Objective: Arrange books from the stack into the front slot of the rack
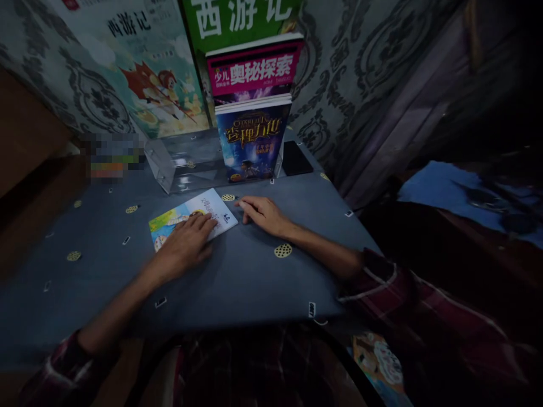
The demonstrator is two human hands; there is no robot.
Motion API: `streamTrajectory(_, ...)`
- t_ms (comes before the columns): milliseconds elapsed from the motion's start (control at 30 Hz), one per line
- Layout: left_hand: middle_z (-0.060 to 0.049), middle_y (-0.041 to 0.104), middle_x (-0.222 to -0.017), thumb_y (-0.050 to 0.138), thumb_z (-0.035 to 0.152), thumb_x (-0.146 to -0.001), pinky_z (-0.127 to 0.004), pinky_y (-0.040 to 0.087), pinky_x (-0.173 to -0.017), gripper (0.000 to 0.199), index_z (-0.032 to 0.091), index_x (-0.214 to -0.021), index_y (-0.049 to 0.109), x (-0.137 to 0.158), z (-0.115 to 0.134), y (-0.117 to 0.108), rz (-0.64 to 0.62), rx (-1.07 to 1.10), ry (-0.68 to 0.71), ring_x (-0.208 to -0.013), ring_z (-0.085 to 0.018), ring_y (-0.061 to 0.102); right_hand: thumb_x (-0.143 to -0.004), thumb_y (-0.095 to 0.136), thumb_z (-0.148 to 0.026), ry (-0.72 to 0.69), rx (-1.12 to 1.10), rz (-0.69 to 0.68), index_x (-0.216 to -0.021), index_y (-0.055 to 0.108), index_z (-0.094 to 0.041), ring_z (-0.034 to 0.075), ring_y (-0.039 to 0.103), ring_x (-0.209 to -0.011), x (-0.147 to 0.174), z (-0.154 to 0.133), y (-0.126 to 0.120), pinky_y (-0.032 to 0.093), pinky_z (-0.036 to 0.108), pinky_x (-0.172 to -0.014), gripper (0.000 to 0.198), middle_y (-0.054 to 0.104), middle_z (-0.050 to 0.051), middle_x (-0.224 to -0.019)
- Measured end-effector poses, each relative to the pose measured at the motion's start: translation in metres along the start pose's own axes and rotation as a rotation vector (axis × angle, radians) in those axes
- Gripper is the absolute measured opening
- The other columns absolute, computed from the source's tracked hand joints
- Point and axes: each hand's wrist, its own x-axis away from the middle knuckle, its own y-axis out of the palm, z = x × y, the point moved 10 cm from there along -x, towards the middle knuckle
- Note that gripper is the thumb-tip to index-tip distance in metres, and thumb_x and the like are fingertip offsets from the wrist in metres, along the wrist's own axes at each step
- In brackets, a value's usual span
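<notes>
My left hand [186,240] lies flat on a thin booklet [214,209], fingers spread across its cover. The booklet has a white part with dark lettering and a green, yellow and blue picture; part of it is hidden under the hand. It rests at a slant on the table, in front of a clear stand. Just off the booklet's right corner, my right hand [265,216] is on or slightly above the tablecloth. Its fingers are loosely bent, the index finger points left towards the booklet, and nothing shows in them.
A clear acrylic stand [169,169] holds several upright books, a blue one [254,141] at the front. Behind it stands a large pale book [144,73]. A dark flat object [297,158] lies right of the stand. The table [254,288] has a grey-blue patterned cloth. Blue fabric [441,186] lies at right.
</notes>
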Motion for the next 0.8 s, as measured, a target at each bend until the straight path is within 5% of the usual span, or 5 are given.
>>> streamTrajectory(233, -0.015, 0.070, -0.113, 0.050, 0.032, -0.103, -0.044, 0.052, -0.096, 0.025, 0.014, -0.111, 0.065, -0.022, 0.032, -0.020, 0.160, -0.136, -0.112, -0.109, -0.031, 0.063, -0.105, 0.044, -0.039, -0.027, -0.016, 0.076, -0.094, 0.071, -0.017, 0.016, 0.065, -0.073, 0.001, 0.000, -0.004, 0.045, 0.028, -0.073, 0.037, 0.074, 0.002, -0.078)
streamTrajectory(500, -0.016, 0.072, -0.113, 0.037, 0.025, -0.106, -0.040, 0.056, -0.080, 0.033, 0.013, -0.107, 0.069, -0.019, 0.032, -0.020, 0.166, -0.123, -0.103, -0.105, -0.030, 0.067, -0.106, 0.041, -0.032, -0.143, -0.039, 0.082, -0.122, 0.069, -0.018, 0.021, 0.072, -0.096, 0.003, -0.010, -0.003, 0.052, 0.035, -0.091, 0.035, 0.081, 0.006, -0.100)
streamTrajectory(800, -0.015, 0.073, -0.106, 0.036, 0.019, -0.104, -0.037, 0.054, -0.075, 0.034, 0.013, -0.105, 0.070, -0.021, 0.031, -0.022, 0.134, -0.149, -0.092, -0.100, -0.029, 0.068, -0.105, 0.043, -0.032, -0.172, -0.069, 0.081, -0.122, 0.070, -0.019, 0.022, 0.072, -0.104, 0.004, -0.014, -0.003, 0.051, 0.037, -0.098, 0.035, 0.081, 0.006, -0.104)
